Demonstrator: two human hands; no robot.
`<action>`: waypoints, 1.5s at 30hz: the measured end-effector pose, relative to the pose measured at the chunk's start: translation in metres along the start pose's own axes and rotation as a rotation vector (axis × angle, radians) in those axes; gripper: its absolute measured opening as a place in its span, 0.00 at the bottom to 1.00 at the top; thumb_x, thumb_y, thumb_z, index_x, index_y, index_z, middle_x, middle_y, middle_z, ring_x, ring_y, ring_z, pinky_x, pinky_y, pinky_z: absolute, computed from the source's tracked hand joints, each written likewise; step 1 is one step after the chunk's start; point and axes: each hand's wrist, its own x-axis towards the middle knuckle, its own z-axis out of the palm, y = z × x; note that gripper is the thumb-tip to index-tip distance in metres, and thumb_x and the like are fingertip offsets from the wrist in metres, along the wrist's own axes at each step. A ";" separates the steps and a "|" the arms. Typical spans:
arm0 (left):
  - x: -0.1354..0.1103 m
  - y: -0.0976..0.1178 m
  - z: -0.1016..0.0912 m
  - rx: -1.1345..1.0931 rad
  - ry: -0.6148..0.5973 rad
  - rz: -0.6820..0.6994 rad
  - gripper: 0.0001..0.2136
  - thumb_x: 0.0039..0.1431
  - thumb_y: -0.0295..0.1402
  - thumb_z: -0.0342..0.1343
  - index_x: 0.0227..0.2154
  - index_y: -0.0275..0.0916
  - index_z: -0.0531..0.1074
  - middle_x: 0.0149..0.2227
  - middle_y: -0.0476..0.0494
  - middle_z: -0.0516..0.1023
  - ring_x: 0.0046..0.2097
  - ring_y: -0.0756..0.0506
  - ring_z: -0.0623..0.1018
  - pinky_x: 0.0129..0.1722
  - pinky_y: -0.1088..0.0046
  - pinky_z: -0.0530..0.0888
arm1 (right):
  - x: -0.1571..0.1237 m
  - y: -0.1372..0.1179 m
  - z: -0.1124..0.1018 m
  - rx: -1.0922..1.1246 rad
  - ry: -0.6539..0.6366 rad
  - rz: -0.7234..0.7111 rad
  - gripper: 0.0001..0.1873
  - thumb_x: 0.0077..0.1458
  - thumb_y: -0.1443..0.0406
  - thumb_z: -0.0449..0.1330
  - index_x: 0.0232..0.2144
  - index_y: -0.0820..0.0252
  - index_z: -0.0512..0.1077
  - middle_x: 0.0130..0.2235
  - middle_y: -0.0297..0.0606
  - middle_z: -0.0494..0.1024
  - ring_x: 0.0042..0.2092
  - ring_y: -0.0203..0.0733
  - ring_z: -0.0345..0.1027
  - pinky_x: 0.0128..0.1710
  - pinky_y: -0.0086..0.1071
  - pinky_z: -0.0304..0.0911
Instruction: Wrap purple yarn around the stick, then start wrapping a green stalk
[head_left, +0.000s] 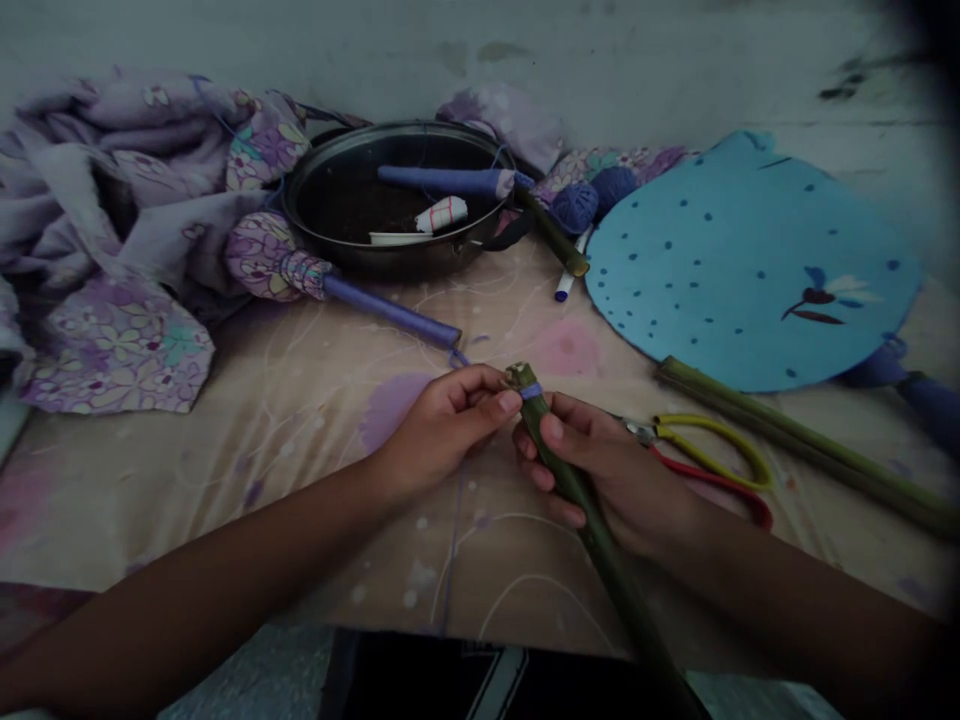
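My right hand (611, 468) is wrapped round a green stick (600, 545) that runs from my lap up to the middle of the cloth-covered surface. A few turns of purple thread (531, 391) circle the stick's top end. My left hand (442, 420) pinches that thread right beside the tip, fingers pressed together. A loose strand hangs down from the left hand toward the front edge.
A dark metal pan (322, 215) at the back holds a purple-wrapped stick and a small thread spool. A flowered fan with a purple handle (390, 312) lies left of centre, a blue fan (742, 260) at right. Yellow-and-red scissors (709, 465), more green sticks (795, 440) and yarn balls (576, 207) lie nearby.
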 end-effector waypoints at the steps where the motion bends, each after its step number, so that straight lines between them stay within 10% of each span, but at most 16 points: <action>1: 0.000 0.000 0.000 0.002 0.006 -0.003 0.12 0.49 0.39 0.61 0.28 0.36 0.67 0.17 0.56 0.61 0.18 0.57 0.57 0.17 0.78 0.51 | 0.000 0.000 -0.001 0.002 0.004 0.002 0.12 0.50 0.60 0.63 0.29 0.62 0.65 0.26 0.30 0.68 0.20 0.25 0.59 0.13 0.17 0.57; 8: 0.000 0.003 -0.002 -0.024 -0.130 -0.101 0.11 0.53 0.40 0.57 0.33 0.36 0.68 0.20 0.51 0.70 0.19 0.55 0.65 0.20 0.77 0.57 | 0.007 0.007 -0.008 0.058 -0.082 0.084 0.15 0.56 0.55 0.56 0.33 0.63 0.68 0.28 0.34 0.73 0.23 0.29 0.65 0.18 0.22 0.64; 45: 0.003 -0.005 -0.006 -0.026 -0.008 -0.043 0.14 0.52 0.41 0.58 0.32 0.34 0.69 0.19 0.56 0.62 0.19 0.58 0.58 0.18 0.80 0.54 | 0.009 0.009 -0.017 0.113 -0.106 0.157 0.12 0.54 0.57 0.59 0.32 0.62 0.67 0.25 0.32 0.69 0.20 0.26 0.59 0.16 0.18 0.56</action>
